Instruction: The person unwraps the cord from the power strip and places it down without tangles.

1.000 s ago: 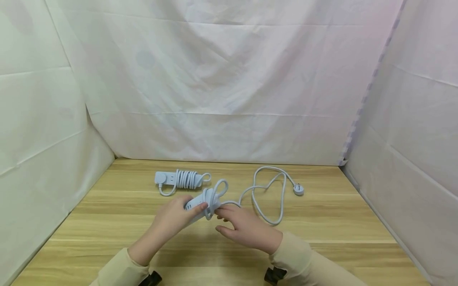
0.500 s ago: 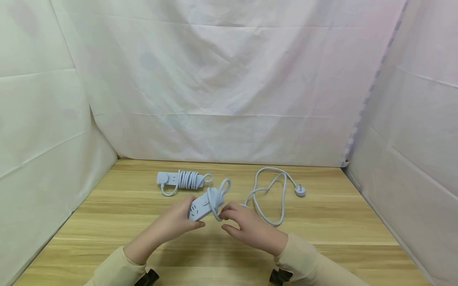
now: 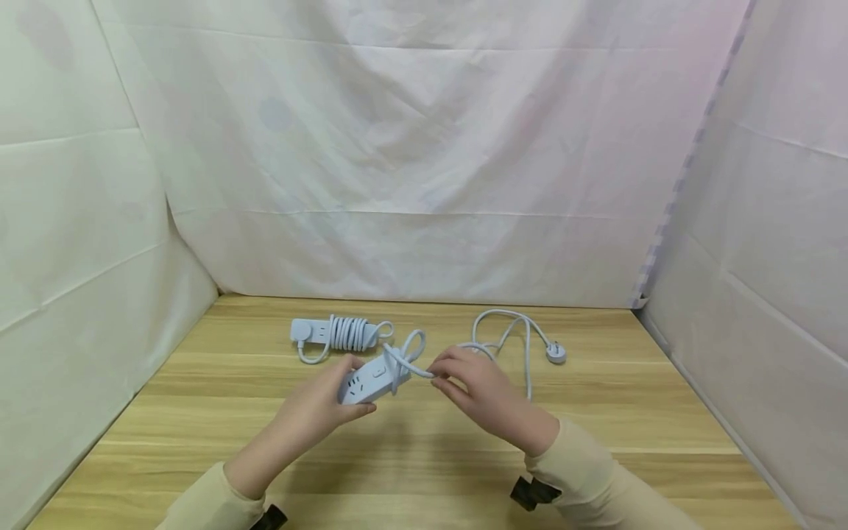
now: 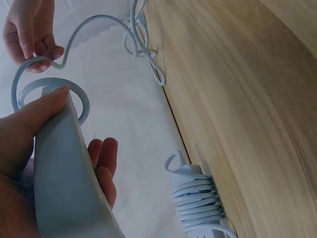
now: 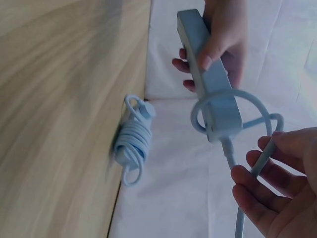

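Left grip (image 3: 323,396) clasps the power strip (image 3: 375,376), right grip (image 3: 492,391) pinches its cord (image 5: 265,155); only head view shows the strip's sockets (image 3: 356,386).

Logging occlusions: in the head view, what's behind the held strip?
Behind the held strip show the table and, farther back, the wrapped strip. Whatever the held strip and left hand cover directly can't be seen.

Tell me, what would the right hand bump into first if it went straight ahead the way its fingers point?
Besides the cord it pinches, the right hand would probably meet the nearer end of the power strip held in the left hand, though depth is hard to judge.
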The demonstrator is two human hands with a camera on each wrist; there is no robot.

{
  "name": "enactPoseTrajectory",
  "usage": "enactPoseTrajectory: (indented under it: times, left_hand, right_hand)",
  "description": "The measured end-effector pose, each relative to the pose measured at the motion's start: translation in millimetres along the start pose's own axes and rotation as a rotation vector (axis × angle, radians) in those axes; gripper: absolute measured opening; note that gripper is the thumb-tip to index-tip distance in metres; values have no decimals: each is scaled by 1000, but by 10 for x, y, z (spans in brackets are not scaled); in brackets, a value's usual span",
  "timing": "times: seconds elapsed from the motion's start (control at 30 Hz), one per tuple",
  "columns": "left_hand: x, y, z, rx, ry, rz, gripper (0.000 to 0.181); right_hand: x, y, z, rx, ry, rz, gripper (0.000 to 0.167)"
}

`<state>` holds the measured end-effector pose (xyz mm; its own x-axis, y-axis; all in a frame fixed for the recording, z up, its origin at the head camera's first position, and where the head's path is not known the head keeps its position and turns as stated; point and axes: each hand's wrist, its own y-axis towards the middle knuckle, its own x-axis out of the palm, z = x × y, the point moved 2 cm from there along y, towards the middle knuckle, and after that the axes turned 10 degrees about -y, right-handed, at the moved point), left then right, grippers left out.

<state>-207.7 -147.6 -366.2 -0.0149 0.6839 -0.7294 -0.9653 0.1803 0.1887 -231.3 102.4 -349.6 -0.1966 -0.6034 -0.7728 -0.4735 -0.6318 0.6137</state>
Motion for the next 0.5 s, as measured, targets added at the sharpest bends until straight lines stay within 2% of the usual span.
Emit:
enactPoseTrajectory:
  times: [0.17, 0.5]
  left_hand:
    - [23, -31, 10, 43, 21, -1, 54]
    - [81, -112, 37, 127, 24, -59, 55]
  right_hand:
    - [-88, 37, 67, 39, -19, 41, 7]
    - [-102, 32, 207, 149, -85, 86, 11]
